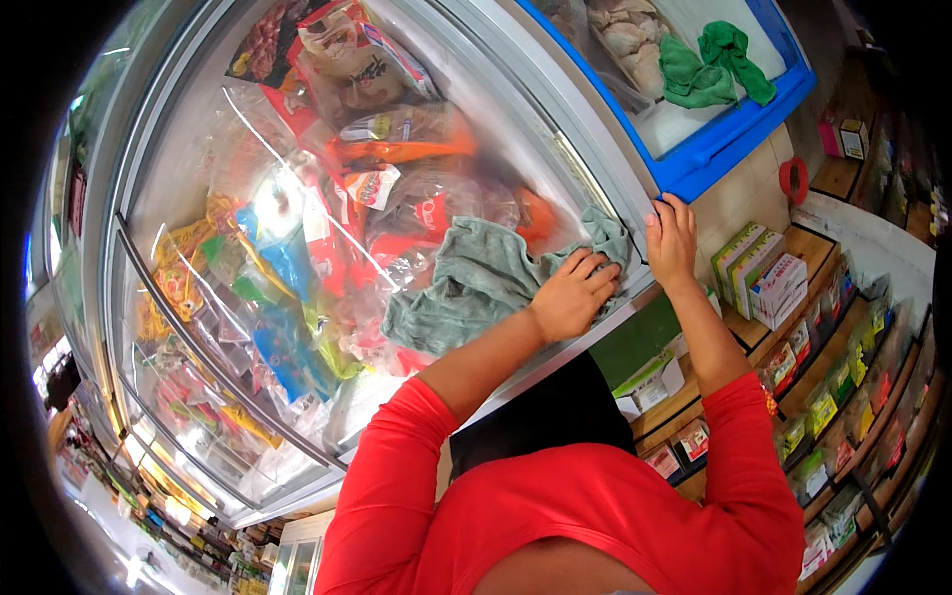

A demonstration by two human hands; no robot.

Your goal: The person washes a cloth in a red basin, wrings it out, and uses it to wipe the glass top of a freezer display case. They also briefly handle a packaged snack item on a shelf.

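A damp grey-green cloth (476,273) lies bunched on the glass top of a chest freezer (595,129), near its front right corner. My left hand (577,295) presses down on the cloth's right part, with its fingers bent into the fabric. Part of the cloth shows beyond my fingertips, against the metal frame. At that corner my right hand (672,241) has its fingers curled on the freezer's edge, close beside the blue rim of a second freezer. No cloth is in my right hand.
Bagged frozen foods (407,129) fill the freezer under the glass. A blue-rimmed freezer (709,169) adjoins on the right, with a green cloth (709,69) on it. Wooden shelves (823,372) of small packets and boxes (764,273) stand at my right. A red tape roll (793,180) hangs nearby.
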